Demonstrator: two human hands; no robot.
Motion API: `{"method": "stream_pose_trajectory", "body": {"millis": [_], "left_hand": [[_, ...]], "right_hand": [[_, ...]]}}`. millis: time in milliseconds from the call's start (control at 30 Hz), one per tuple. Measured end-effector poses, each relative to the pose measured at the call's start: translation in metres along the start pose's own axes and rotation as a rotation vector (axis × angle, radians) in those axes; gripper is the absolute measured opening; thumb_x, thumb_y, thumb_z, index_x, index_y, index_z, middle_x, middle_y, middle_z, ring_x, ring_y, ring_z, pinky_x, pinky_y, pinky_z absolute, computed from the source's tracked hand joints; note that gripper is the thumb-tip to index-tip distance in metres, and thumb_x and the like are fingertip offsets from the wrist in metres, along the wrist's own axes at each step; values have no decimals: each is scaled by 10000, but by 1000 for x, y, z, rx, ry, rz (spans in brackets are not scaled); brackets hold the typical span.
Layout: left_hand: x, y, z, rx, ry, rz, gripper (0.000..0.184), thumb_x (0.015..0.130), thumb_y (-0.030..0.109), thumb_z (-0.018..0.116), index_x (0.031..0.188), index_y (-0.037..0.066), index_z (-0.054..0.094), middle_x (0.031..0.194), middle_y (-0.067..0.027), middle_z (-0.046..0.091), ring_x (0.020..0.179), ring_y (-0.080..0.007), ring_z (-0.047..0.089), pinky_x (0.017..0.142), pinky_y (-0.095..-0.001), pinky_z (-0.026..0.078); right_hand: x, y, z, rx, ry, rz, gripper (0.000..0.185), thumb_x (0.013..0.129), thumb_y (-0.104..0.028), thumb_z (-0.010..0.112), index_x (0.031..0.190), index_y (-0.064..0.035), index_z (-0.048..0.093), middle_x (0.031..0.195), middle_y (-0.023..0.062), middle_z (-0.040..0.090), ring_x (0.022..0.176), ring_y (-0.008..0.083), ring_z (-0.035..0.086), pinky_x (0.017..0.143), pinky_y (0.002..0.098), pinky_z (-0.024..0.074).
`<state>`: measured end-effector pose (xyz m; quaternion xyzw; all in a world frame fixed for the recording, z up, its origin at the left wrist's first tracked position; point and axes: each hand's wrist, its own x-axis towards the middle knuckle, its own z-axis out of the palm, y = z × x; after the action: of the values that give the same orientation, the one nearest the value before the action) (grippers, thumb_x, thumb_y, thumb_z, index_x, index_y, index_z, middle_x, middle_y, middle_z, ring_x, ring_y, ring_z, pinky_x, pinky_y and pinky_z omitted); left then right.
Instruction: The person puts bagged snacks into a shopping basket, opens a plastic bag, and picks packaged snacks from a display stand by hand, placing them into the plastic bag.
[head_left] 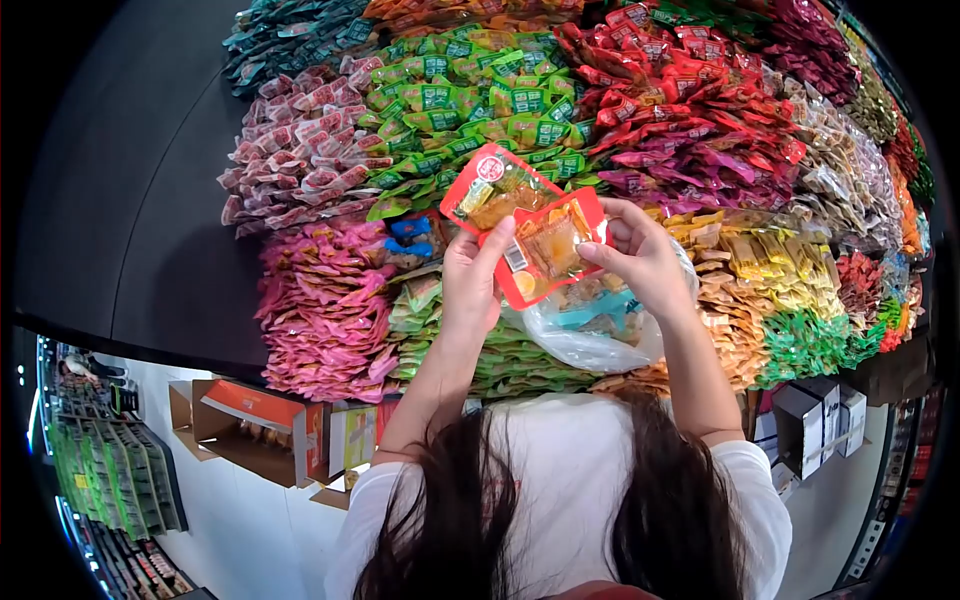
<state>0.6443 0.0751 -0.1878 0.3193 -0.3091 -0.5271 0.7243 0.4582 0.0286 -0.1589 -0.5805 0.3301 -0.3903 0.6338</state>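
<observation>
Two red snack packets with clear windows are held up over the display. My left hand (474, 272) pinches the upper packet (500, 190) and the left edge of the lower one, thumb on top. The lower packet (552, 250), with a barcode on its left part, overlaps the upper one. Its right side is gripped by my right hand (640, 255), the thumb resting on its front. Beneath the packets and my right hand lies a clear plastic bag (580, 340) with a blue and white packet inside.
Rows of green (435, 95), red (660, 90) and pink packets (325, 310) cover the display. A black surface (130, 190) lies at the left. Open cardboard boxes (250, 425) stand below at the left, more boxes (805, 425) at the right.
</observation>
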Motion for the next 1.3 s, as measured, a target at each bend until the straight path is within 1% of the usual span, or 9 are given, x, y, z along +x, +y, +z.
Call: {"method": "stream_pose_trajectory", "body": {"millis": [233, 500, 700, 867, 967, 1033, 1100, 1133, 1300], "left_hand": [[2, 12, -16, 7, 59, -54, 240, 937, 225, 517, 1021, 15, 599, 940, -80, 664, 763, -147, 667, 614, -321, 590], [-1, 16, -23, 122, 49, -23, 244, 928, 211, 535, 1038, 2, 593, 912, -81, 666, 731, -134, 667, 596, -292, 585], [-7, 18, -10, -51, 93, -38, 225, 949, 156, 475, 1090, 5, 563, 1010, -114, 648, 873, -189, 659, 712, -336, 591], [-17, 16, -7, -230, 8, -158, 318, 936, 79, 448, 1253, 56, 458, 1203, -103, 558, 1053, -205, 586, 863, -384, 519], [-21, 27, -11, -178, -50, -235, 364, 879, 4, 494, 1236, 77, 482, 1138, -79, 593, 1051, -197, 583, 852, -396, 522], [-21, 31, -24, -101, -76, -228, 400, 874, 58, 483, 1273, 58, 450, 1201, -114, 564, 1093, -237, 561, 871, -425, 510], [-17, 44, -36, -316, -323, -472, 422, 893, 176, 464, 1292, 44, 432, 1252, -138, 533, 1120, -269, 547, 883, -463, 501], [-18, 44, -43, -357, -303, -458, 486, 914, 306, 441, 1317, 35, 403, 1287, -159, 503, 1124, -301, 543, 862, -502, 505], [-24, 37, -36, -112, -106, -470, 458, 931, 300, 484, 1299, 38, 409, 1219, -136, 548, 1056, -258, 588, 729, -443, 566]], "right_hand": [[-12, -2, -26, -70, 135, -15, 156, 820, -91, 665, 906, -47, 543, 840, 8, 620, 705, 71, 582, 592, 224, 487], [-8, 0, -16, 155, 381, -689, 88, 841, 46, 584, 894, -6, 537, 1016, 118, 579, 950, 176, 579, 819, 333, 509], [-13, 3, -4, -580, 324, -992, 247, 715, 101, 641, 917, -9, 550, 1058, 176, 581, 980, 287, 583, 798, 344, 487], [-10, 3, 20, -890, 65, -1055, 201, 631, 14, 669, 818, 14, 594, 1103, 171, 604, 964, 323, 588, 805, 382, 494], [-11, 6, 19, -943, 58, -1064, 203, 633, 10, 665, 819, 23, 584, 1114, 159, 605, 954, 323, 587, 807, 384, 496], [-11, 5, 17, -946, 52, -1066, 214, 630, -15, 681, 817, 24, 584, 1115, 150, 609, 951, 321, 586, 810, 381, 496], [-13, 0, 16, -947, -12, -1048, 223, 625, -39, 701, 806, 15, 583, 1119, 150, 608, 956, 316, 584, 805, 378, 494], [-15, -4, 15, -948, -12, -1045, 223, 625, -39, 701, 806, 15, 583, 1119, 150, 608, 956, 316, 584, 805, 378, 494], [-20, -1, 14, -781, -101, -892, 212, 646, -27, 724, 814, -4, 597, 1107, 147, 614, 966, 310, 581, 806, 372, 482]]}}
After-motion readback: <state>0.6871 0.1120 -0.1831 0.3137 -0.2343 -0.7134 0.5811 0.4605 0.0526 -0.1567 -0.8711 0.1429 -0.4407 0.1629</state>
